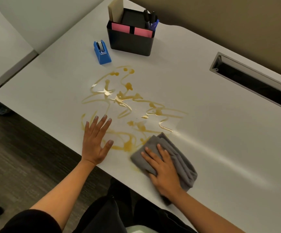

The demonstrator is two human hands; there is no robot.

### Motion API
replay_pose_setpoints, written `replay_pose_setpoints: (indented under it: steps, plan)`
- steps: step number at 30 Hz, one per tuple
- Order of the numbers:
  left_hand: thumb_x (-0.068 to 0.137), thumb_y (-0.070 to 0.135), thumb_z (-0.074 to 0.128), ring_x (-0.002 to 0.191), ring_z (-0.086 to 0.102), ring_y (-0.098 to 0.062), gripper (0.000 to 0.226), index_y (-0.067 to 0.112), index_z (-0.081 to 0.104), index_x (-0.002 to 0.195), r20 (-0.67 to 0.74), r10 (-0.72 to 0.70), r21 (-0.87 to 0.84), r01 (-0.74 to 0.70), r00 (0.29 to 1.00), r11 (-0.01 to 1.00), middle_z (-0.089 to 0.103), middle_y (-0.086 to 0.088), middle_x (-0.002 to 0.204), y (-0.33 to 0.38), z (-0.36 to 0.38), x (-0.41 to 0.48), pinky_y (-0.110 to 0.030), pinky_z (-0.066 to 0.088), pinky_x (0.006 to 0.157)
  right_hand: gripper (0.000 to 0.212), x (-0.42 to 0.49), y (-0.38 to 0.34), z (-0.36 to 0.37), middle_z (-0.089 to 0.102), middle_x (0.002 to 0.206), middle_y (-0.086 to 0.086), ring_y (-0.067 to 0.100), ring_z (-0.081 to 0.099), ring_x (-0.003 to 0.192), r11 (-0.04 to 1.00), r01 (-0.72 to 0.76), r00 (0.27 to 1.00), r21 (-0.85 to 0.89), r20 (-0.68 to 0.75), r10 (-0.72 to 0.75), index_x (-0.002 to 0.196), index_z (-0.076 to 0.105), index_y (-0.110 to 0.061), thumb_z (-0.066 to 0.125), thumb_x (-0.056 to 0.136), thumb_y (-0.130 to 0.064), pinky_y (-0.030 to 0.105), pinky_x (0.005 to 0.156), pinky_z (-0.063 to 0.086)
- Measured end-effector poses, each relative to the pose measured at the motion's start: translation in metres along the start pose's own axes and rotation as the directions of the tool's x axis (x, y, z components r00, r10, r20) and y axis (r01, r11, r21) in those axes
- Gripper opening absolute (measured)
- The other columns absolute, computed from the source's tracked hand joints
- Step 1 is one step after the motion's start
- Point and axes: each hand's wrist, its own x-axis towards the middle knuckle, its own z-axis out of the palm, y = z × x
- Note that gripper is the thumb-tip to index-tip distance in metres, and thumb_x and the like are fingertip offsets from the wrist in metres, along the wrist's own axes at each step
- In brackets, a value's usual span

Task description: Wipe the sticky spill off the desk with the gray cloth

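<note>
A sticky amber spill [128, 105] runs in loops and blobs across the middle of the white desk [220, 132]. The folded gray cloth [178, 155] lies on the desk at the spill's near right edge. My right hand [163, 170] presses flat on top of the cloth, fingers spread. My left hand [96, 142] rests flat on the desk with its fingers apart, at the spill's near left side, holding nothing. A faint smear of amber shows at the cloth's near left corner.
A blue tape dispenser [102, 52] stands beyond the spill. Behind it is a black desk organizer [130, 39] with pink notes, pens and paper. A long cable slot [254, 81] is cut into the desk at the right. The desk's front edge runs diagonally by my wrists.
</note>
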Motion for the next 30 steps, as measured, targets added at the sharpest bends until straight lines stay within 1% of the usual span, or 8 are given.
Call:
replay_pose_setpoints:
  steps: [4, 8, 12, 16, 20, 25, 27, 30]
  plan:
    - [0.097, 0.059, 0.022, 0.148, 0.017, -0.032, 0.071, 0.011, 0.04, 0.146, -0.014, -0.001, 0.007, 0.002, 1.0, 1.0, 0.031, -0.008, 0.157, 0.0, 0.0, -0.001, -0.06, 0.01, 0.116, 0.062, 0.009, -0.025, 0.014, 0.021, 0.156, -0.024, 0.012, -0.002, 0.149, 0.992, 0.113, 0.991, 0.059, 0.062, -0.117, 0.148, 0.03, -0.039, 0.054, 0.092, -0.025, 0.032, 0.12, -0.005]
    - [0.097, 0.059, 0.022, 0.149, 0.016, -0.03, 0.069, 0.014, 0.04, 0.147, 0.008, -0.014, 0.012, 0.014, 1.0, 1.0, 0.03, -0.006, 0.158, -0.001, 0.001, 0.0, -0.061, 0.009, 0.117, 0.072, -0.019, 0.029, -0.004, 0.026, 0.155, -0.023, 0.015, 0.007, 0.149, 0.956, 0.291, 0.943, -0.014, 0.174, -0.285, 0.146, 0.033, -0.04, 0.051, 0.081, -0.015, 0.035, 0.12, 0.008]
    - [0.097, 0.06, 0.022, 0.149, 0.015, -0.029, 0.069, 0.016, 0.039, 0.148, 0.037, -0.023, 0.031, 0.022, 0.999, 0.999, 0.029, -0.004, 0.159, -0.001, 0.002, 0.001, -0.06, 0.009, 0.117, 0.075, -0.015, 0.081, -0.044, 0.029, 0.152, -0.025, 0.014, 0.01, 0.149, 1.0, 0.02, 0.999, 0.016, -0.046, -0.019, 0.143, 0.04, -0.039, 0.052, 0.076, -0.006, 0.045, 0.118, 0.017]
    - [0.096, 0.061, 0.022, 0.149, 0.015, -0.028, 0.069, 0.018, 0.038, 0.148, 0.051, -0.023, 0.042, 0.021, 0.998, 0.999, 0.029, -0.003, 0.159, 0.0, 0.001, 0.001, -0.06, 0.009, 0.117, 0.057, 0.038, 0.066, -0.048, 0.034, 0.153, -0.016, 0.013, 0.006, 0.149, 0.961, -0.23, 0.937, 0.157, -0.232, 0.262, 0.142, 0.044, -0.035, 0.051, 0.089, -0.014, 0.047, 0.12, 0.011]
    - [0.096, 0.062, 0.023, 0.149, 0.015, -0.029, 0.07, 0.018, 0.037, 0.149, 0.052, -0.022, 0.05, 0.019, 0.998, 0.999, 0.028, -0.003, 0.159, -0.001, 0.002, 0.001, -0.061, 0.01, 0.116, 0.057, 0.055, 0.036, -0.032, 0.026, 0.157, -0.014, 0.013, 0.0, 0.15, 0.987, -0.133, 0.979, 0.088, -0.142, 0.145, 0.148, 0.034, -0.032, 0.055, 0.095, -0.022, 0.038, 0.122, 0.001]
    - [0.094, 0.065, 0.027, 0.15, 0.013, -0.028, 0.073, 0.02, 0.035, 0.15, 0.064, -0.021, 0.051, 0.017, 0.998, 0.999, 0.025, -0.001, 0.16, -0.001, 0.001, 0.002, -0.06, 0.008, 0.117, 0.053, 0.003, 0.056, -0.036, 0.018, 0.157, -0.023, 0.009, 0.001, 0.149, 0.999, 0.038, 0.999, -0.008, 0.027, -0.038, 0.15, 0.022, -0.039, 0.038, 0.1, -0.037, 0.032, 0.121, 0.001]
    - [0.093, 0.066, 0.027, 0.15, 0.012, -0.027, 0.073, 0.021, 0.034, 0.15, 0.076, -0.022, 0.058, 0.018, 0.997, 0.998, 0.023, 0.0, 0.161, -0.001, 0.001, 0.001, -0.059, 0.007, 0.117, 0.051, -0.015, 0.072, -0.043, 0.022, 0.156, -0.023, 0.007, 0.006, 0.148, 1.0, 0.022, 0.999, 0.004, 0.045, -0.022, 0.149, 0.025, -0.041, 0.034, 0.099, -0.036, 0.031, 0.121, 0.004]
    - [0.092, 0.068, 0.027, 0.15, 0.011, -0.024, 0.074, 0.023, 0.033, 0.151, 0.111, -0.033, 0.043, 0.028, 0.993, 0.999, 0.023, 0.002, 0.161, -0.001, 0.001, 0.004, -0.058, 0.007, 0.118, 0.052, -0.017, 0.101, -0.059, 0.027, 0.154, -0.015, 0.011, 0.017, 0.147, 0.986, -0.13, 0.987, 0.107, -0.082, 0.139, 0.145, 0.034, -0.042, 0.04, 0.094, -0.029, 0.024, 0.119, 0.006]
